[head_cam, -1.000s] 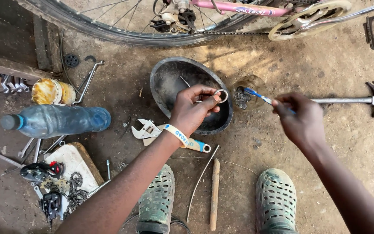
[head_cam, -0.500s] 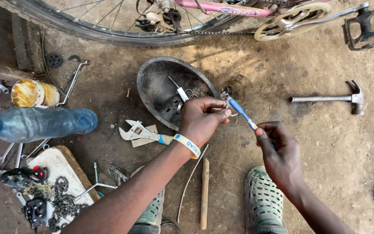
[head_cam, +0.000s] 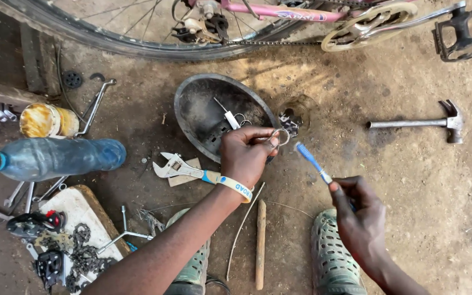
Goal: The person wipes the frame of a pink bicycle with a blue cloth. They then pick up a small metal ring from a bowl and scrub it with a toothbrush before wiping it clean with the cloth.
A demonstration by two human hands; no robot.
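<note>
The small ring (head_cam: 281,136) looks like shiny bare metal. The toothbrush (head_cam: 311,161) is smooth blue plastic with pale bristles. The bowl (head_cam: 208,114) is dull, dark and grimy metal. The hammer (head_cam: 419,123) is matt grey metal. The bottle (head_cam: 50,158) is clear glossy plastic. The stick (head_cam: 260,244) is rough bare wood. The ground (head_cam: 411,186) is dry, rough dirt.

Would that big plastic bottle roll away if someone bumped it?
Probably. The plastic bottle lies on its side and looks round, so a nudge could roll it. It seems partly filled, so likely heavy and sluggish; the spanners beside it might stop it.
</note>
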